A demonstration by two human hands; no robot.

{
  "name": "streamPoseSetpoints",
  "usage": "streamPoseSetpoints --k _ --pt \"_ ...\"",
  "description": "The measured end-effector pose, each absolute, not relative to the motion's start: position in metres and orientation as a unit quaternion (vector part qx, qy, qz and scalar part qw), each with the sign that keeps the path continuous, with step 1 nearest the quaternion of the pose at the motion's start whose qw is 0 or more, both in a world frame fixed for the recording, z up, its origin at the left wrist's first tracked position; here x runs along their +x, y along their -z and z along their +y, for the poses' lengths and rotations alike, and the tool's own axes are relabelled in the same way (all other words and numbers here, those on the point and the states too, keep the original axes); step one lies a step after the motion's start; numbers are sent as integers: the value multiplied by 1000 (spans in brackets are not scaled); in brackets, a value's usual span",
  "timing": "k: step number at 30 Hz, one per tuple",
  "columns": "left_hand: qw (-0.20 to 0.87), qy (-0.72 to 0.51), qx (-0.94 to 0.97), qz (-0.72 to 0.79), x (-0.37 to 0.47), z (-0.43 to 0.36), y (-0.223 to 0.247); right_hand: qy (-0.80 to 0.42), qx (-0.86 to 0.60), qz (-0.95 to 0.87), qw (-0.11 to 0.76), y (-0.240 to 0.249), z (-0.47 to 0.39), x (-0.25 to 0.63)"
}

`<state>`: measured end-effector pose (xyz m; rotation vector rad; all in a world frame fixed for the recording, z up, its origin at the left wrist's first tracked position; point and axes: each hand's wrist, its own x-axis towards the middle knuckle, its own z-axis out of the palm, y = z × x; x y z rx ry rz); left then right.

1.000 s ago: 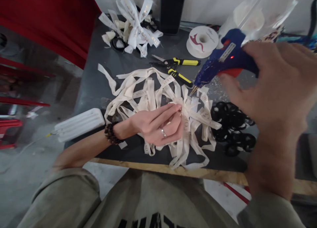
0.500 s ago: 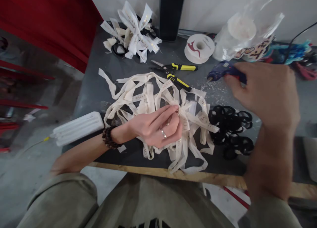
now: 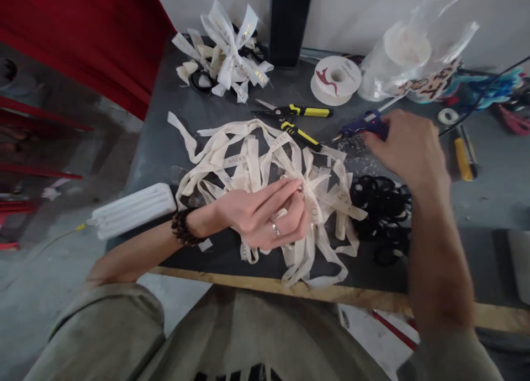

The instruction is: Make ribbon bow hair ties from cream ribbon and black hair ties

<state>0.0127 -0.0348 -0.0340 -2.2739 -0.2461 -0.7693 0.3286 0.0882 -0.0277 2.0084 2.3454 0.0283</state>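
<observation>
My left hand (image 3: 265, 215) is closed in a pinch over the ribbon heap, its thumb and fingertips together on a cream ribbon bow (image 3: 313, 185). What lies deeper between those fingertips is hidden. Off to the right, my right hand (image 3: 408, 143) is wrapped round a dark blue glue gun (image 3: 364, 125), whose nozzle points left and a glue stick juts from its back. Printed cream ribbons (image 3: 248, 154) lie in a loose tangle beneath my left hand. Black hair ties (image 3: 379, 204) are piled between the ribbons and my right forearm.
Yellow-and-black snips (image 3: 296, 124) lie behind the ribbons. Farther back are finished-looking ribbon bows (image 3: 227, 55), a white ribbon spool (image 3: 336, 80) and a clear plastic bag (image 3: 376, 72). A yellow cutter (image 3: 464, 154) lies right; a white ribbed block (image 3: 132, 210) sits left.
My right hand has moved left with the glue gun, uncovering the yellow cutter and a small white ring behind it. My left hand keeps its pinch on the bow.
</observation>
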Motion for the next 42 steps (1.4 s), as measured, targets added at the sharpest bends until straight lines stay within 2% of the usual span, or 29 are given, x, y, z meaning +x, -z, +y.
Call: streamPoseSetpoints --k 5,12,14,18,21,24,27,29,32,35,38,42 --pt "306 284 -895 -157 5 -33 25 20 673 739 31 51 84 331" --pt "345 267 -892 -118 6 -31 25 -23 642 766 -26 25 43 331" --pt "360 246 -892 -122 9 -30 27 -12 648 761 15 16 29 329" --pt "363 194 -904 -118 11 -28 31 49 647 740 178 12 8 330" --pt "357 185 -910 -106 11 -29 31 87 629 750 184 17 2 338" --pt "349 192 -912 -101 11 -29 29 79 639 756 116 18 2 342" --pt "345 224 -909 -71 13 -28 30 94 618 780 -34 17 -3 336" --pt "323 256 -910 -44 15 -29 33 182 578 782 -146 21 -11 326" --pt "249 307 -918 -17 21 -32 42 388 511 717 -272 38 -23 308" --pt "166 337 -926 -42 23 -35 50 440 485 637 -406 62 -34 292" --pt "154 336 -927 -58 21 -33 54 419 473 639 -440 77 -43 283" --pt "227 308 -924 -1 15 -27 54 266 455 732 -431 76 -53 277"
